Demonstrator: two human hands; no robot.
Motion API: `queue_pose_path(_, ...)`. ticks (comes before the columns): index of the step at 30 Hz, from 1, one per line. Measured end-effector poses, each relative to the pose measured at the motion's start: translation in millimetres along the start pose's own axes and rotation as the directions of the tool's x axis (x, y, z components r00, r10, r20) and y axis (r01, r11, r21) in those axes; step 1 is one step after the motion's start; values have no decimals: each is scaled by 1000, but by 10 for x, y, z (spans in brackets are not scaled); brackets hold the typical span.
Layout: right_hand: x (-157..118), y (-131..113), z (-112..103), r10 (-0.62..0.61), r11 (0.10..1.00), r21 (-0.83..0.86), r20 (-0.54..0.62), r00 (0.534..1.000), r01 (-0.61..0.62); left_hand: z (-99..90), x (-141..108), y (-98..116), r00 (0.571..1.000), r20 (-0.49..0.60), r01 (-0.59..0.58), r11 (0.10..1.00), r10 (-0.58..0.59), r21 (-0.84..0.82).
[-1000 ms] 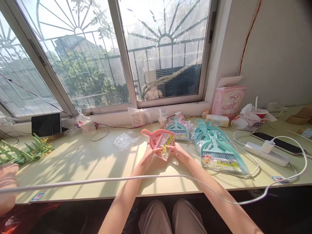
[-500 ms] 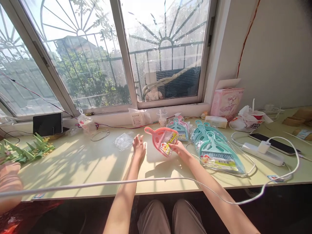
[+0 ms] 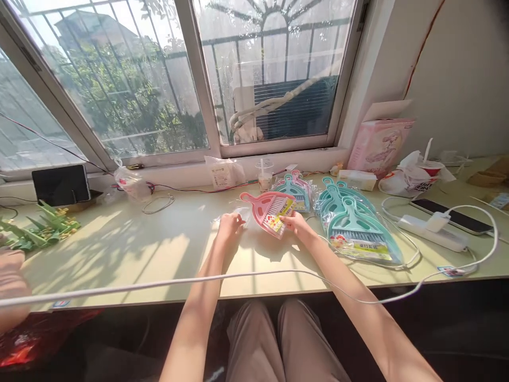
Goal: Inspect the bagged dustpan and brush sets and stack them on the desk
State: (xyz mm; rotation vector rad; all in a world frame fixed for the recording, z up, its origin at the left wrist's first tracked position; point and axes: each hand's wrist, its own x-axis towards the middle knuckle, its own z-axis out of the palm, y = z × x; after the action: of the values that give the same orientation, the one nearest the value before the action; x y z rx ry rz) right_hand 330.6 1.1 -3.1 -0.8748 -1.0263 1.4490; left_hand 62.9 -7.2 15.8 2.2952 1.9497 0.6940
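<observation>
My right hand [image 3: 297,225] grips the lower right edge of a pink dustpan [image 3: 260,207], which is tilted above the table. A brush with pale bristles and a printed card [image 3: 280,211] sit in the pan. My left hand [image 3: 230,225] is closed on a crumpled clear plastic bag [image 3: 243,214], just left of the dustpan; the hand hides most of the bag. To the right lie several teal dustpan sets [image 3: 360,233] in clear wrapping. Behind the pink one are further teal and pink sets [image 3: 292,187].
A white cable [image 3: 159,284] stretches across the front, over my forearms. A power strip [image 3: 431,232] and phone [image 3: 451,215] lie at right. By the window stand a drink cup [image 3: 264,178], pink box [image 3: 379,146] and tablet [image 3: 61,183]. Another person's arm [image 3: 14,281] is at far left beside artificial plants [image 3: 40,225].
My left hand has come down onto the plastic bag and closed on it, drawing it towards the dustpan. My right hand still holds the pink dustpan. The view has tilted downward.
</observation>
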Motion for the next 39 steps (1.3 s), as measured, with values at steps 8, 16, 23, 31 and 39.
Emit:
queue_pose_path(8, 42, 29, -86, 34, 999, -25, -15, 999, -34, -15, -22, -60, 1000, -27, 12, 995, -9, 101)
queue_pose_path(16, 33, -12, -14, 19, 999, -43, -127, 992, -24, 91, -15, 26, 996, 10, 88, 962, -93, 258)
queue_pose_path(23, -12, -58, -20, 35, 999, -18, -115, 993, -37, 140, -4, -23, 997, -63, 66, 967, -52, 246)
queue_pose_path(31, 83, -50, -105, 15, 1000, 14, -276, 961, -11, 175, 41, 15, 998, -43, 53, 988, -48, 144)
queue_pose_path(39, 103, -15, -108, -2, 1000, 5, -286, 958, 3, 204, 33, -9, 999, 5, -50, 998, 50, -40)
